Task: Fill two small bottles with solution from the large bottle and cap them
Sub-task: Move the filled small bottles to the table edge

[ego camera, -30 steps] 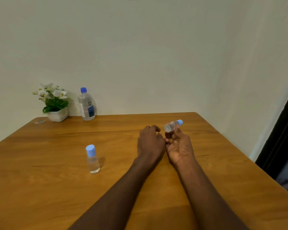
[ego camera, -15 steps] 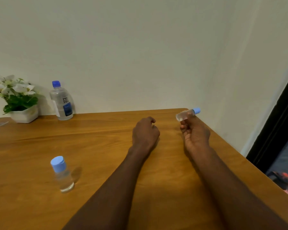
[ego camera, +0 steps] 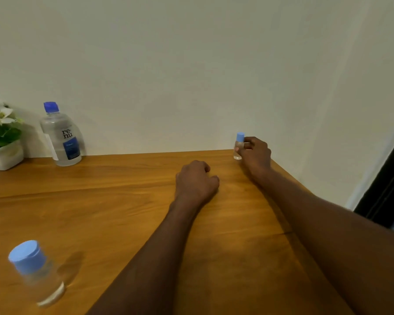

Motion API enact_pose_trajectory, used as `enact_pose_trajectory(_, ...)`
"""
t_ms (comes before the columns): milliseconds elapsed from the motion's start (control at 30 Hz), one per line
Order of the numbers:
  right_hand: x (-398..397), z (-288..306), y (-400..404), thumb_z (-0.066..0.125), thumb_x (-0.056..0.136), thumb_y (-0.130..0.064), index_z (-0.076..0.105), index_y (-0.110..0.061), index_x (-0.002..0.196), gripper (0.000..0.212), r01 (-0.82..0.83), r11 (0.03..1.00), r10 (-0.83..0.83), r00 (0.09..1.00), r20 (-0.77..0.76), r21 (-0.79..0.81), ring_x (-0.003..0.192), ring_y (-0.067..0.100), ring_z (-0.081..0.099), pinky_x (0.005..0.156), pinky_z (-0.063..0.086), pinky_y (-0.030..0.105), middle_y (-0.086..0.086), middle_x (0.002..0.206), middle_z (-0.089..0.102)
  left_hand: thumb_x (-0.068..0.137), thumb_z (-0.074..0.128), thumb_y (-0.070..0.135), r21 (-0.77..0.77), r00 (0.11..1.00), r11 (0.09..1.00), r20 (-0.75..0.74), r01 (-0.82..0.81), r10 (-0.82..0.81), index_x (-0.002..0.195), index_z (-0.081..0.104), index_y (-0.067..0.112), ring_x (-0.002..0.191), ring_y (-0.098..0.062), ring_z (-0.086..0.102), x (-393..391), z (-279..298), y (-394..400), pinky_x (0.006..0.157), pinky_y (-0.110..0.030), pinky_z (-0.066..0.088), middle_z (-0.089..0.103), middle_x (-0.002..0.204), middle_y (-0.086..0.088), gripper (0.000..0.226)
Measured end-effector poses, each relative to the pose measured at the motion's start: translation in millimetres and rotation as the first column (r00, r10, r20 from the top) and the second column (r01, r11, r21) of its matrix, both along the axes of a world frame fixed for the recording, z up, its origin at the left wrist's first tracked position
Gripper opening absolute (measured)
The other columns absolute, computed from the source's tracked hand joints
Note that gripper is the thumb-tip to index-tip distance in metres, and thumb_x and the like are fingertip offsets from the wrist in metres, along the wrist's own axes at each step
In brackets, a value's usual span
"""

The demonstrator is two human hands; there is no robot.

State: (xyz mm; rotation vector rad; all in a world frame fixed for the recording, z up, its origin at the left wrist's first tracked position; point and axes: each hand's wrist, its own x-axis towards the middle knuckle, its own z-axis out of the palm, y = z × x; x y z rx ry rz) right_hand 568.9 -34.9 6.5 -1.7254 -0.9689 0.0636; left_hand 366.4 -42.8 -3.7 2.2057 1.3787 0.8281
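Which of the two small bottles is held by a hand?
The small bottle at the far right table edge, gripped upright by the right hand. The near-left small bottle stands alone, untouched.

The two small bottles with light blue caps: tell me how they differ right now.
The far small bottle is gripped by the right hand at the table's far right corner; the near small bottle stands free at the near left, touched by neither hand. The far one looks sharp, the near one blurred. Both are upright, clear and capped.

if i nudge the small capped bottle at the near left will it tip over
Probably, since the near small bottle stands tall on a narrow base. It looks like light clear plastic, so it may skid on the smooth wooden table.
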Motion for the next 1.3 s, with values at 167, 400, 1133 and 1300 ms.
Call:
enact_pose_trajectory(167,12,-1,21,0.080,0.090,-0.022,0.067,-0.011,0.131,0.045,0.056,0.995,-0.054,0.998,0.021,-0.084,0.114,0.023,0.067,0.091,0.051,0.030,0.008,0.129,0.071,0.089,0.068,0.044,0.017,1.000,1.000,-0.004,0.011,-0.011,0.124,0.069,0.022,0.117,-0.021,0.060,6,-2,9,0.104,-0.046,0.050,0.067,0.126,0.002,0.041)
enact_pose_trajectory(400,26,-3,38,0.080,0.088,-0.022,0.073,-0.010,0.113,0.028,0.147,0.954,-0.140,0.989,0.044,-0.261,0.103,0.025,0.068,0.076,0.047,0.031,0.009,0.116,0.073,0.091,0.065,0.044,0.048,0.999,0.999,-0.027,0.020,-0.019,0.126,0.069,0.021,0.120,-0.021,0.059,6,-3,10,0.105,-0.048,0.049,0.066,0.129,0.002,0.042)
enact_pose_trajectory(1133,29,-5,48,0.081,0.086,-0.042,0.069,-0.013,0.117,0.044,0.185,0.903,-0.156,0.982,0.107,-0.387,0.093,0.022,0.066,0.075,0.051,0.034,0.008,0.114,0.072,0.092,0.067,0.043,0.046,0.999,0.999,-0.036,0.007,-0.005,0.126,0.070,0.023,0.125,-0.021,0.057,7,-1,9,0.108,-0.049,0.046,0.065,0.133,0.002,0.039)
enact_pose_trajectory(1300,26,1,45,0.091,0.072,-0.042,0.038,-0.008,0.141,0.094,0.173,0.918,-0.164,0.985,0.054,-0.357,0.118,0.031,0.061,0.079,0.049,0.036,0.014,0.134,0.055,0.092,0.068,0.043,0.041,1.000,0.999,-0.022,0.003,-0.002,0.125,0.070,0.023,0.125,-0.020,0.057,7,-2,10,0.108,-0.049,0.046,0.065,0.133,0.003,0.038)
